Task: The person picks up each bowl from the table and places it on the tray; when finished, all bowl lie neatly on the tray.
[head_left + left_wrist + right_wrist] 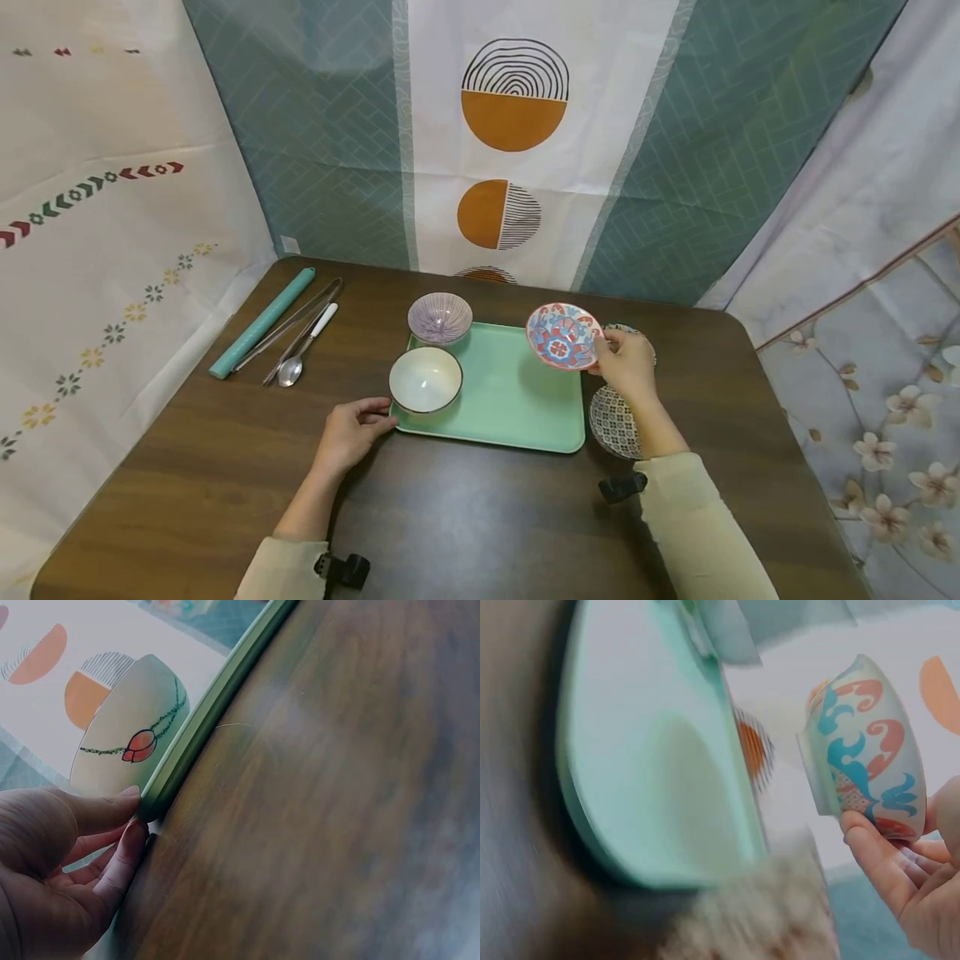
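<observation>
My right hand pinches the rim of a red-and-blue patterned bowl and holds it above the right part of a mint-green tray. In the right wrist view the patterned bowl is seen from its side, with thumb and fingers at its rim. At the tray's near left corner, my left hand grips the edge between thumb and fingers; the left wrist view shows this hand at the tray corner. A cream bowl with a dark rim sits on the tray's left side, a purple-striped bowl behind it.
Right of the tray stands a black-and-white patterned bowl, and another bowl is mostly hidden behind my right hand. On the table's left lie a teal stick-shaped case, metal tongs and a white-handled spoon.
</observation>
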A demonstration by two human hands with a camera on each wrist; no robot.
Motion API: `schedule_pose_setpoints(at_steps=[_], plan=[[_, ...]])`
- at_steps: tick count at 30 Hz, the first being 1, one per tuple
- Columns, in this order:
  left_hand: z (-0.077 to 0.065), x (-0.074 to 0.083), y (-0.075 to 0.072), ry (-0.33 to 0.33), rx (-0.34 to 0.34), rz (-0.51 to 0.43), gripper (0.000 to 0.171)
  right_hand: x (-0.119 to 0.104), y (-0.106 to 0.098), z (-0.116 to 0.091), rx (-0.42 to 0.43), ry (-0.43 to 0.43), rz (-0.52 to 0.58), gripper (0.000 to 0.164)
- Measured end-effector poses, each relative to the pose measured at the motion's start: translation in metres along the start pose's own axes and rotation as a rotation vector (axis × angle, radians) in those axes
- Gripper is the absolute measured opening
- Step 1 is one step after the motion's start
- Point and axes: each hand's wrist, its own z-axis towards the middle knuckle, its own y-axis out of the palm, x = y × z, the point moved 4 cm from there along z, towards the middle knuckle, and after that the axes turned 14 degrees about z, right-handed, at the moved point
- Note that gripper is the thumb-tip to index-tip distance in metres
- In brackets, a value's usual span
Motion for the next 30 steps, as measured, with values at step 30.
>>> schedule_pose_setpoints(at_steps=[30], plan=[[0.003, -0.001, 0.000, 0.009, -0.016, 0.008, 0.031, 0.014, 0.098, -0.009, -0.203, 0.092, -0.044, 0.030]])
